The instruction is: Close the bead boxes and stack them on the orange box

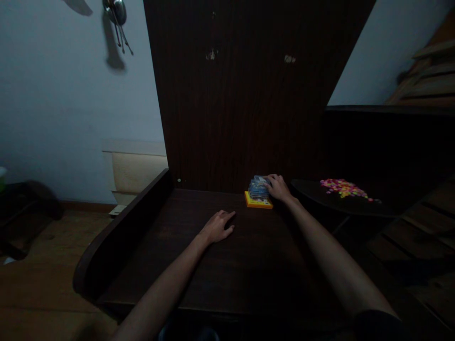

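Observation:
My right hand (277, 187) reaches to the far side of a dark wooden table (199, 265) and grips a small stack of blue cases (258, 186). The stack lies on a flat yellow-orange box (258, 202) by the tall dark back panel (241, 94). My left hand (217, 226) rests palm down on the tabletop, fingers stretched out flat and holding nothing, a little nearer to me and left of the stack. The room is dim.
A small dark side table (341, 203) at the right carries a heap of small colourful pieces (341, 187). A raised wooden rail (117, 227) borders the table's left side. Beyond it are a wooden floor and a pale wall with metal utensils (119, 19) hanging.

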Available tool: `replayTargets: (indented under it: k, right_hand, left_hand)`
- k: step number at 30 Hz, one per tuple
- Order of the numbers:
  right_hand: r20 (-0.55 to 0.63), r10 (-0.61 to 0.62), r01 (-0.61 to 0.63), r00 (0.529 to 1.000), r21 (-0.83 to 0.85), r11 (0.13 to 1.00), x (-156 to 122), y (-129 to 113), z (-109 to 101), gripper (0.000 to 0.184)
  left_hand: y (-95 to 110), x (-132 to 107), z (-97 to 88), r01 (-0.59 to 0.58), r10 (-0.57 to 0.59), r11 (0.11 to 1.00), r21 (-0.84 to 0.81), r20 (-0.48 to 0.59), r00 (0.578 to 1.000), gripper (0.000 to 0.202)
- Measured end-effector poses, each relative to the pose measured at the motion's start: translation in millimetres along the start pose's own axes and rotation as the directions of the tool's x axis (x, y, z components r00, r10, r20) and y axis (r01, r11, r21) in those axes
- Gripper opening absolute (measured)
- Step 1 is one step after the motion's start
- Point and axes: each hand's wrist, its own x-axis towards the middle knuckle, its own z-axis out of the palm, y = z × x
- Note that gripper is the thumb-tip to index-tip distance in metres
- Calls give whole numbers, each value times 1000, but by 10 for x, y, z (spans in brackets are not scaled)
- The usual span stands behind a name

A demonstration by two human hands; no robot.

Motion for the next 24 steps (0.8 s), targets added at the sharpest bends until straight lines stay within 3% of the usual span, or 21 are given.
replayTargets:
  k: [3,6,10,14,17,20,24]
  right_hand:
    - [-10,10,-10,1000,-14,1000,-40,-40,-26,40]
    - [-109,0,1,994,9,1000,-157,-141,-87,44]
    - [-224,-43,58,974,62,996,-477,-356,-151,40]
    - [-225,-102,131,969,117,984,-945,-554,-71,32]
    - [-227,-136,181,964,195,964,-1269,-659,50,30]
    - [-233,-161,223,959,270,936,-1459,-729,125,30]
    - [-215,-177,238,960,301,924,-1504,-782,142,32]
  left_hand:
    - [4,-9,-11,3,-3,1000,21,-27,1000,49]
    - [57,-24,-27,-21,24,996,84,-40,999,45]
    - [418,-278,57,-155,148,974,166,52,988,51]
    - [1002,-981,503,-292,278,955,59,175,944,63]
    - [1233,-1513,951,-384,377,922,-58,364,851,37]
    - [1174,-1794,1246,-362,351,930,-59,432,831,22]
    - [892,-1947,1413,-285,258,958,-21,493,831,21]
